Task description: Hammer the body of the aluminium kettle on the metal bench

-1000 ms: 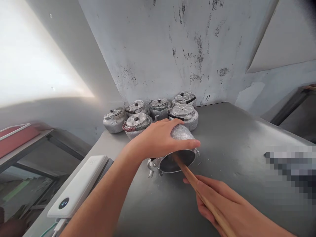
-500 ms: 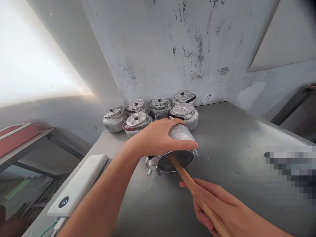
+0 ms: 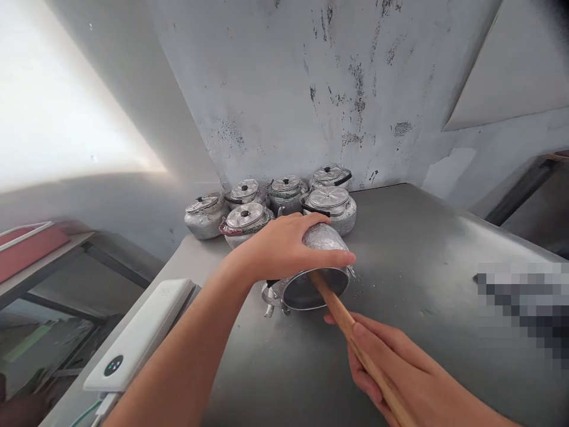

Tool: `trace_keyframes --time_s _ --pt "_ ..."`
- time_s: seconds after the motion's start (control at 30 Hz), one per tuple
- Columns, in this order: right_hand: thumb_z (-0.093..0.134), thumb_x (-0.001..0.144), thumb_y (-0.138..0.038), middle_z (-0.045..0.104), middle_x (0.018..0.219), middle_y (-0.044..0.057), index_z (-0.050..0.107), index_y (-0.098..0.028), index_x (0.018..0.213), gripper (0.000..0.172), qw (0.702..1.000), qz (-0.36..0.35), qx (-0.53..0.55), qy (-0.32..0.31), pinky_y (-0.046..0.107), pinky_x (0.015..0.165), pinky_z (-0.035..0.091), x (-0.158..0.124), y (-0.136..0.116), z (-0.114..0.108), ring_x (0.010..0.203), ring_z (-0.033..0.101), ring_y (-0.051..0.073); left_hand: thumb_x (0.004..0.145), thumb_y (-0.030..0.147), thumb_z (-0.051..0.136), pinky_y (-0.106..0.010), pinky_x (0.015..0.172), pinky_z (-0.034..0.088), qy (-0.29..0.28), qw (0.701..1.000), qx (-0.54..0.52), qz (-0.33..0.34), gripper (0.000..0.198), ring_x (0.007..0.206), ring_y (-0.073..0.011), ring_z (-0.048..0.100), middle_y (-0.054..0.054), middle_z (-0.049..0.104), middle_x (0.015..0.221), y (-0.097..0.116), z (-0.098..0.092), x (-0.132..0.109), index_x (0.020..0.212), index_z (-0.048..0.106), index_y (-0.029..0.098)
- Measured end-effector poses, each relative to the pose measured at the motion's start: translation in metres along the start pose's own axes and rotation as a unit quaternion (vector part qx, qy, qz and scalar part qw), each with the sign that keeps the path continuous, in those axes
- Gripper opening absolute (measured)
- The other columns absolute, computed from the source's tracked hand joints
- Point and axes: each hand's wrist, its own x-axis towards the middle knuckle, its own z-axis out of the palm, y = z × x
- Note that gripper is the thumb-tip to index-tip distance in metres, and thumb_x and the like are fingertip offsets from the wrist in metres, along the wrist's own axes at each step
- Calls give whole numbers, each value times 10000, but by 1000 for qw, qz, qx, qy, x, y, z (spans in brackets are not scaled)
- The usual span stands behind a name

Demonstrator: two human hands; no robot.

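Note:
A dented aluminium kettle (image 3: pixel 326 240) lies tipped on its side on the metal table, without a lid, its round mouth facing me. My left hand (image 3: pixel 296 246) is clasped over its upper side, thumb along the rim. Wrapped around a wooden stick (image 3: pixel 335 305), my right hand (image 3: pixel 386 362) holds it slanting into the kettle's mouth. The stick's far end is hidden inside. Bent metal pieces and a bit of black handle (image 3: pixel 272 283) show at the kettle's left side.
Several lidded aluminium kettles (image 3: pixel 331 201) stand behind, near the stained wall (image 3: pixel 284 107). A white power bank (image 3: pixel 142 332) with cables lies along the left edge of the grey table (image 3: pixel 422 237). A pixelated dark object (image 3: pixel 524 302) is at the right.
The stick has shifted slightly to the right within the kettle's mouth, along with my right hand. My left hand and the kettle stay nearly in place.

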Motion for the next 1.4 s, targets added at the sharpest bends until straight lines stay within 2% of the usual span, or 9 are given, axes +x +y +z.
trace_keyframes --time_s 0.23,0.33,0.53,0.7,0.9,1.0,1.07,1.2,1.4 --pt "300 1091 -478 488 649 -76 575 -208 1264 422 999 -22 40 0 199 444 346 0 1 7 489 358 104 793 899 542 -382 959 485 -1 1000 -11 -5 867 1262 -350 593 -15 628 1447 1 -1 0 1476 571 364" --pt "347 1082 -495 484 618 -65 613 -195 1246 433 1000 1 17 -9 199 463 329 -1 -1 7 535 365 122 789 899 549 -383 954 492 2 1000 -14 -6 859 1256 -350 599 -19 633 1440 2 0 -1 1459 583 362" --pt "447 1034 -518 512 625 -44 680 -200 1110 401 999 -41 17 -10 232 547 400 -5 -4 4 577 438 145 807 871 553 -395 979 484 15 1000 0 -2 822 1280 -361 585 -11 624 1456 3 2 -1 1448 591 358" --pt "512 955 -679 534 672 -40 673 -239 1206 532 997 -34 58 22 228 578 442 2 3 6 620 496 157 811 876 538 -410 995 476 12 1000 5 -7 829 1298 -373 569 -24 606 1475 3 3 -1 1460 579 363" --pt "485 973 -650 494 632 -40 715 -227 1079 493 1000 -12 22 14 212 498 381 -1 0 6 579 414 148 807 870 546 -438 982 475 15 1000 12 -18 831 1285 -395 571 -38 619 1450 4 4 -3 1471 565 372" --pt "596 912 -646 490 602 -38 733 -244 970 428 997 -61 24 28 257 536 428 -5 -5 4 574 462 173 777 917 521 -451 994 468 16 999 17 -27 907 1280 -408 571 -56 616 1448 7 5 -4 1486 559 353" --pt "642 881 -650 489 591 -37 715 -253 881 403 995 -88 23 36 277 568 450 -8 -7 3 576 480 183 770 930 511 -451 999 465 16 999 22 -29 926 1264 -406 581 -61 629 1424 10 5 -4 1488 560 346" --pt "584 939 -596 489 580 -41 594 -255 703 414 995 -93 -21 39 271 536 403 -10 -8 3 531 422 155 767 944 496 -453 1001 463 18 999 29 -36 941 1245 -400 593 -75 638 1396 13 7 -4 1490 556 346" --pt "604 937 -578 494 574 -40 602 -256 722 387 992 -117 -30 45 283 586 437 -9 -7 1 558 449 165 790 888 542 -449 980 475 18 999 29 -34 879 1234 -400 598 -80 642 1379 14 8 -3 1489 553 356"
